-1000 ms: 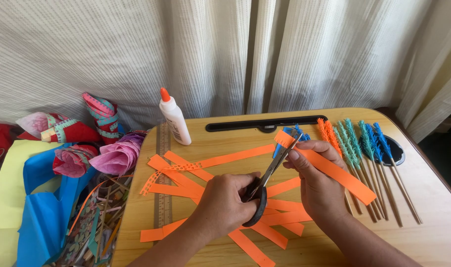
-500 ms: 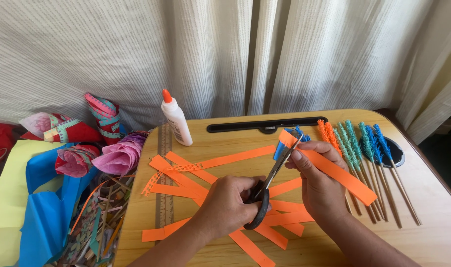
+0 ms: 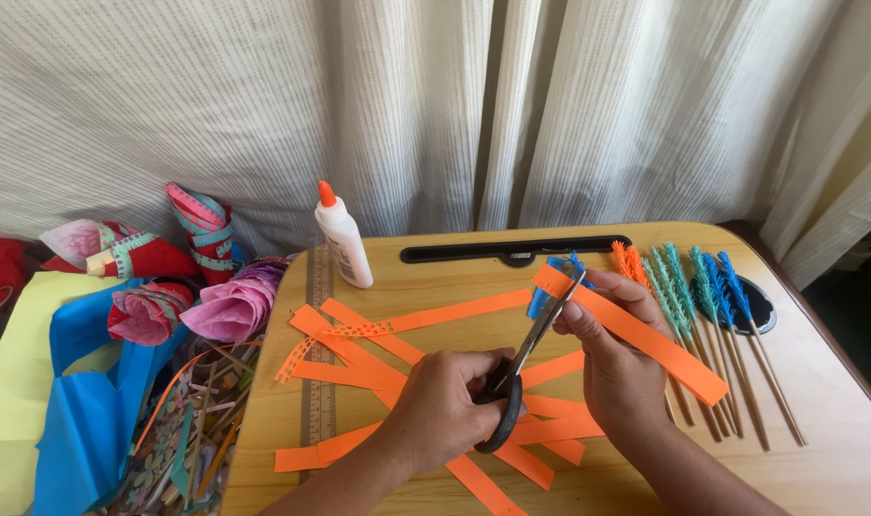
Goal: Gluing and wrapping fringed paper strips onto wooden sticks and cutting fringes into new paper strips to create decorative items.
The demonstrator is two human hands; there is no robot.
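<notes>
Currently a cutting step is in hand: black-handled scissors (image 3: pixel 517 368) are gripped by the left hand (image 3: pixel 445 406), fingers clamped through the loops, blades angled up toward the far edge of the bench (image 3: pixel 837 449). An orange paper strip (image 3: pixel 636 334) is held by the right hand (image 3: pixel 612 368), fingers closed on it near its upper end; the strip is raised above the bench middle and slopes down toward the right edge. The blade tips are met at the strip's upper end, where a blue fringed piece (image 3: pixel 550 287) is seen just behind; whether the blades are shut on the paper cannot be told.

As a judgement, the next move calls for small, evenly spaced snips along the strip edge, with the strip fed steadily by the right hand and fingertips kept off the blade line.

Loose orange strips (image 3: pixel 359 358) are scattered under both hands and could be caught by the blades. Finished fringed sticks (image 3: pixel 703 315) in orange, green and blue are laid near the right edge, close to the right wrist. A glue bottle (image 3: pixel 342 239) stands at the far edge, a ruler (image 3: pixel 319 382) lies along the left edge, and a black slot (image 3: pixel 517 250) runs along the far edge. Paper cones (image 3: pixel 201 287) and scraps are piled off the left side.
</notes>
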